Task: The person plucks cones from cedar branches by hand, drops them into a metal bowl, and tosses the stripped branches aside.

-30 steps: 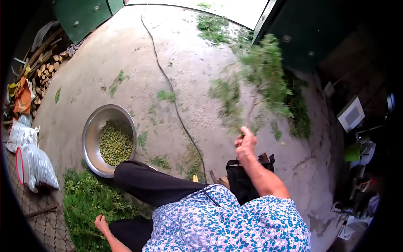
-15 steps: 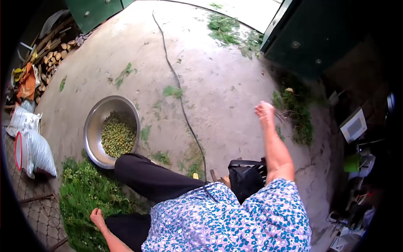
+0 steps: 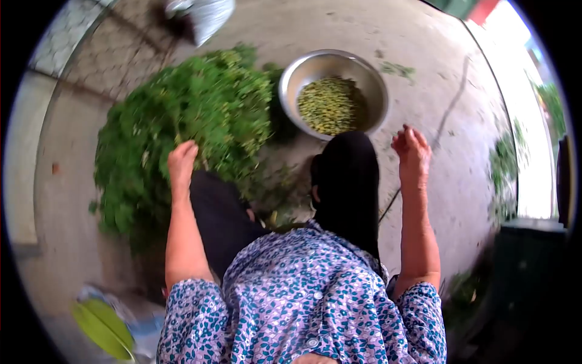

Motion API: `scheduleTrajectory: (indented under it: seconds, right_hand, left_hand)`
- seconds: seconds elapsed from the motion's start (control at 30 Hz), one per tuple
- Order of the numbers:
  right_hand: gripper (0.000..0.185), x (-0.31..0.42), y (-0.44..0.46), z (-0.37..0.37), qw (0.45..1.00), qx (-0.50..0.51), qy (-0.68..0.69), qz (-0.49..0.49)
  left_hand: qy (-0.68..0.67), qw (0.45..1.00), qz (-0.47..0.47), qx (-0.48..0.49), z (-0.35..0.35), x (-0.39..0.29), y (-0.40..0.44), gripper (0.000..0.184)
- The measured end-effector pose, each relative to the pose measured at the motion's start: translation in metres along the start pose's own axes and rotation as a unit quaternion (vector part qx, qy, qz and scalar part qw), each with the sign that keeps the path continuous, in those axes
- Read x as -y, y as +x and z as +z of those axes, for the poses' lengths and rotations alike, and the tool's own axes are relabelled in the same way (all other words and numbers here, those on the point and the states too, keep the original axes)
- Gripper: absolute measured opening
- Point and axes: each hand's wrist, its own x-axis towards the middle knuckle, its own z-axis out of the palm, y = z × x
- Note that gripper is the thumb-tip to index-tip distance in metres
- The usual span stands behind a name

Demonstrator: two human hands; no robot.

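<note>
The left hand is at the near edge of a large pile of leafy green branches. Its fingers are curled in, and a pale stem shows just above the fingertips; I cannot tell whether the grip has hold of it. The right hand is over the floor, near a wide metal basin and to the right of it. Its fingers are bent and only partly closed; whether anything small is between them, I cannot tell.

The basin is just right of the pile, behind the person's right knee, which is in black trousers and overlaps the near rim. Small yellow-green berries cover the bottom of the basin. The left leg rests beside the pile. Between the legs, the floor carries more scraps of greenery.

A dark cord runs past the right hand. Loose sprigs lie farther right, near the bright doorway. A white sack is beyond the pile.
</note>
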Motion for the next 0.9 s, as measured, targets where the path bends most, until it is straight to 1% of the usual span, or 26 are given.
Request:
scheduleTrajectory:
  seconds: [0.07,0.1,0.13,0.23,0.33,0.4,0.5,0.53,0.6,0.63,0.7,0.77,0.9]
  right_hand:
    - [0.020,0.007,-0.009,0.055,0.998,0.063,-0.002,-0.021]
    - [0.019,0.008,-0.016,0.080,0.996,0.088,-0.001,-0.023]
    - [0.019,0.007,-0.024,0.101,0.990,0.136,0.029,-0.027]
    - [0.018,-0.010,-0.043,0.148,0.972,0.228,0.062,0.010]
    - [0.018,-0.035,-0.061,0.171,0.963,0.259,0.054,0.053]
    - [0.018,-0.048,-0.070,0.180,0.961,0.257,0.023,0.097]
    - [0.017,-0.072,-0.074,0.188,0.950,0.283,-0.028,0.132]
    - [0.017,-0.080,-0.074,0.191,0.945,0.295,-0.038,0.136]
    - [0.016,-0.097,-0.076,0.200,0.935,0.315,-0.049,0.156]
    - [0.016,-0.106,-0.077,0.207,0.925,0.332,-0.056,0.175]
    - [0.015,-0.127,-0.084,0.222,0.910,0.342,-0.092,0.213]
    - [0.014,-0.149,-0.095,0.237,0.893,0.354,-0.128,0.246]
    - [0.016,-0.208,-0.109,0.262,0.838,0.393,-0.174,0.337]
  left_hand:
    - [-0.073,0.995,-0.063,-0.013,-0.016,-0.011,-0.014,0.026]
    - [-0.109,0.990,-0.064,-0.055,-0.019,-0.020,-0.023,0.023]
    - [-0.146,0.983,-0.072,-0.080,-0.023,-0.019,-0.028,0.023]
    - [-0.176,0.975,-0.081,-0.112,-0.036,-0.016,-0.040,0.022]
    - [-0.251,0.951,-0.088,-0.156,-0.046,-0.012,-0.047,0.023]
    - [-0.311,0.924,-0.092,-0.201,-0.052,-0.019,-0.053,0.021]
    - [-0.414,0.848,-0.099,-0.316,-0.062,-0.024,-0.055,0.024]
    - [-0.422,0.823,-0.113,-0.363,-0.068,-0.036,-0.056,0.023]
    - [-0.422,0.789,-0.124,-0.428,-0.078,-0.044,-0.056,0.020]
    - [-0.419,0.786,-0.122,-0.438,-0.082,-0.049,-0.053,0.020]
    - [-0.476,0.723,-0.138,-0.482,-0.087,-0.054,-0.045,0.018]
    - [-0.490,0.702,-0.127,-0.500,-0.093,-0.052,-0.035,0.019]
    - [-0.519,0.665,-0.122,-0.524,-0.109,-0.038,-0.001,0.018]
